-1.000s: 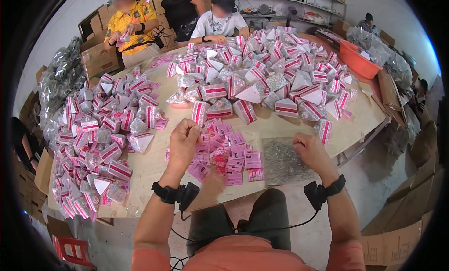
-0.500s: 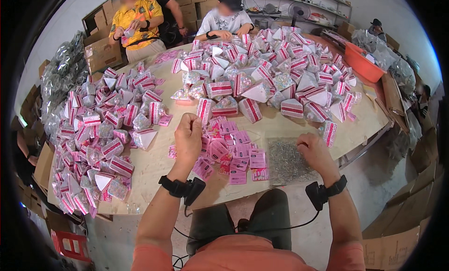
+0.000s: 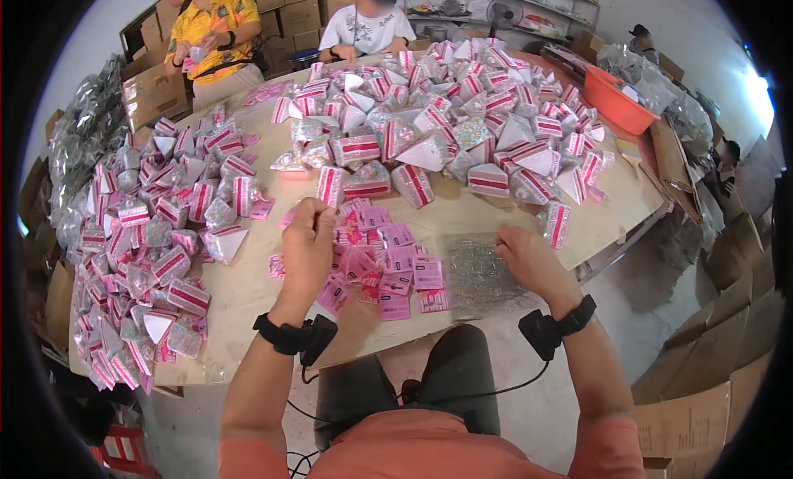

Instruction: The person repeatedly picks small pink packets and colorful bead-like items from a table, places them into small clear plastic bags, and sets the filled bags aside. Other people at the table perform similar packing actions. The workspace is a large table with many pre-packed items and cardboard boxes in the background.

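My left hand (image 3: pixel 309 241) is closed in a pinch at the left edge of a spread of pink printed cards (image 3: pixel 398 260). A pink card (image 3: pixel 288 218) shows beside its fingers and appears held there. My right hand (image 3: pixel 529 258) is closed, fingertips together, above a flat clear tray or sheet (image 3: pixel 462 301) strewn with small thin metal pieces (image 3: pixel 479 268). Whatever it pinches is too small to make out. Just beyond the cards stand clear wedge-shaped packs (image 3: pixel 413 186) with pink-and-white striped sides and pale beads inside.
Packs heap up on the table's left (image 3: pixel 157 231) and far side (image 3: pixel 462 107). An orange basin (image 3: pixel 618 101) sits at the far right. Two people (image 3: pixel 219 33) (image 3: pixel 363 25) are across the table. Cardboard boxes (image 3: pixel 710 339) and plastic bags (image 3: pixel 87 157) surround it.
The whole view has shifted, so the table appears farther left. A pink card now shows beside my left fingers. My right hand stays over the metal pieces, still closed.
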### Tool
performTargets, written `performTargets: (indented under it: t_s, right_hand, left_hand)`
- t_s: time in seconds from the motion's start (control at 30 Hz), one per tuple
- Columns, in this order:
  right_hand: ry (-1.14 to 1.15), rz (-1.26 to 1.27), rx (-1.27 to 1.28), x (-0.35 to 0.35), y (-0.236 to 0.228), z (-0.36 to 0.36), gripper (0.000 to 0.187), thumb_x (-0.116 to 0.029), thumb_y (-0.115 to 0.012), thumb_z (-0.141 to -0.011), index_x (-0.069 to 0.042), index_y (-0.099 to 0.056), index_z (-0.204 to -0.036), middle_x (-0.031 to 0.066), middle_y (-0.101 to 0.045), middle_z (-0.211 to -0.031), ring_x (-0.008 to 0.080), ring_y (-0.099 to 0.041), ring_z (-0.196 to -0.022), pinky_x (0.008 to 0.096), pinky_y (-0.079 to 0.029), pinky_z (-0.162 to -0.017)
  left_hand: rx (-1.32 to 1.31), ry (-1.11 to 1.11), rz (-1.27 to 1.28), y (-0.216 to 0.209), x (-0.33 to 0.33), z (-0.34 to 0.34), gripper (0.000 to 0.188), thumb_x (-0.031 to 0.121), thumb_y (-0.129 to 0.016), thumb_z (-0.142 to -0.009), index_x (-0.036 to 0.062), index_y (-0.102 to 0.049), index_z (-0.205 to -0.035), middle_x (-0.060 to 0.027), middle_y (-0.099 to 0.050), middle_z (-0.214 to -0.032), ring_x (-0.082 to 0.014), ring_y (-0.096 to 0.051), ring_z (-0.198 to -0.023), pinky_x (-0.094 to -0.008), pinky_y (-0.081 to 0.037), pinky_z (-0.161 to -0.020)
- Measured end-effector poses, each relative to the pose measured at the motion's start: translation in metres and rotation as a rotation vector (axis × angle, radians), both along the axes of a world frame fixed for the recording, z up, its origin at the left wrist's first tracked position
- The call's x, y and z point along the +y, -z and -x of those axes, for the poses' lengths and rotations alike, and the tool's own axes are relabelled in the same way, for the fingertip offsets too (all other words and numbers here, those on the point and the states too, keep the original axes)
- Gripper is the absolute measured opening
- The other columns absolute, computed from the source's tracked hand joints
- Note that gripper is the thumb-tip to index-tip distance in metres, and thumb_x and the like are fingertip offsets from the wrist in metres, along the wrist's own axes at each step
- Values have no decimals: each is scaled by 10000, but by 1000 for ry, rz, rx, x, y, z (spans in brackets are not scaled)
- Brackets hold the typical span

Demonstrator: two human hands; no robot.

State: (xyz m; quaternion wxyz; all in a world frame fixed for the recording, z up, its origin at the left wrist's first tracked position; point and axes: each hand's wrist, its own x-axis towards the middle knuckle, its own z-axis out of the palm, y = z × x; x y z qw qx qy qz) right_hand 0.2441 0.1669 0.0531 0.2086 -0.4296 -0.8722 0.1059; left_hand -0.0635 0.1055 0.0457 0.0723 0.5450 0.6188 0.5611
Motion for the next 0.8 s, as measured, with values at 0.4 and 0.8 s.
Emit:
performTargets:
  t_s: [0.4, 0.8]
  right_hand:
    - [-183, -164, -223, -12, -21, 12, 65, -72, -571, -692, -26, -530, -669, 126, -509, -753, 317, -532, -771, 412, -441, -654]
    - [42, 16, 69, -19, -8, 4, 86, -46, -533, -760, 26, -488, -769, 179, -512, -706, 348, -516, -680, 388, -400, -607]
  left_hand:
    - [291, 21, -94, 1, -6, 2, 64, 75, -550, -826, 30, -508, -845, -157, -533, -663, -302, -545, -581, -367, -422, -518]
    - [307, 22, -131, 10, -4, -2, 98, 104, -521, -829, 35, -457, -855, -193, -537, -705, -381, -541, -657, -440, -418, -560]
